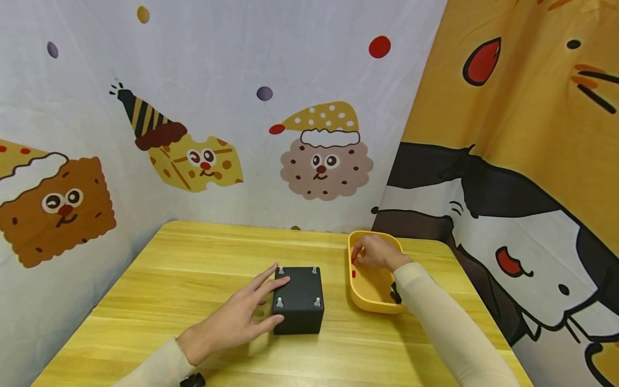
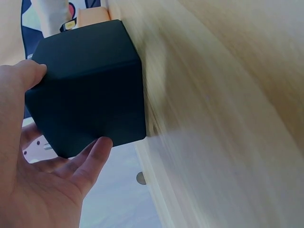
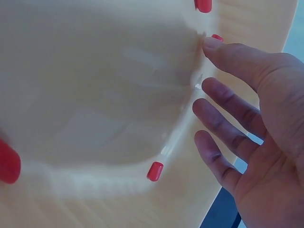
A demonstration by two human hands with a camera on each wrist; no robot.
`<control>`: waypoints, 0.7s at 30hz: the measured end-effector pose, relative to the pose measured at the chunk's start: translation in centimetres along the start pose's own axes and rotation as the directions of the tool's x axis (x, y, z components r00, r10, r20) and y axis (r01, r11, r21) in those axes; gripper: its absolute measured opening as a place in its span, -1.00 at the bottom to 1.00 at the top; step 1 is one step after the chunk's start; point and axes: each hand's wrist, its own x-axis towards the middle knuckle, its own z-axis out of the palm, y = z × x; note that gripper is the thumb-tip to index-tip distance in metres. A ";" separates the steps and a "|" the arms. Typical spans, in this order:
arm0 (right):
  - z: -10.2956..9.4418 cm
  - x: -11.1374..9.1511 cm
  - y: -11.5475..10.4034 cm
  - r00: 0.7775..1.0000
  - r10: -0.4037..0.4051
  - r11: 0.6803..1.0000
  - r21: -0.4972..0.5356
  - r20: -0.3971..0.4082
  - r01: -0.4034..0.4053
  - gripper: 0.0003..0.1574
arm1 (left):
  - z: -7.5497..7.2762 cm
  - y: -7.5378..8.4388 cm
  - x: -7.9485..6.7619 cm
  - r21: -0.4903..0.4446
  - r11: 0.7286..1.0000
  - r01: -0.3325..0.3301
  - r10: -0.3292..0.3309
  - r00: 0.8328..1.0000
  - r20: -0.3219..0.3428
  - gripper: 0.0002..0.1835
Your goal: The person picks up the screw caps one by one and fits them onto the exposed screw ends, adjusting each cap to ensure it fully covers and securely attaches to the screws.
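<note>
A black box with a bolt standing up near each top corner sits on the table. My left hand holds it from the left, thumb at the near edge and a finger across the top. In the left wrist view the thumb and fingers span the box. Inside the yellow tray, my right hand pinches a small red piece at its thumb tip; the index finger is hidden in the right wrist view. Another red piece lies by the tray's wall.
The wooden table runs back to a printed cloth, with a yellow patterned cloth at the right. A small black object shows by the tray's right side, partly behind the right sleeve. More red pieces lie in the tray.
</note>
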 end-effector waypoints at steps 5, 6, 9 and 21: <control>-0.2 -0.1 0.0 1.000 -0.017 1.000 -0.011 -0.017 0.017 -0.85 | 0.0 0.0 0.0 0.018 1.000 -0.003 0.003 1.000 0.001 -0.16; -0.2 -0.2 0.0 1.000 -0.016 1.000 -0.011 -0.019 0.015 -0.86 | 0.0 0.0 0.0 0.018 1.000 -0.003 0.002 1.000 0.004 -0.16; -0.2 -0.2 0.0 1.000 -0.012 1.000 -0.006 -0.024 0.012 -0.86 | 0.0 0.1 0.0 0.014 1.000 0.001 -0.002 1.000 0.013 -0.16; -1.0 -0.8 -0.3 0.998 0.001 1.000 0.002 -0.063 -0.001 -0.92 | 0.0 0.0 0.2 0.002 1.000 0.004 -0.004 1.000 0.024 -0.16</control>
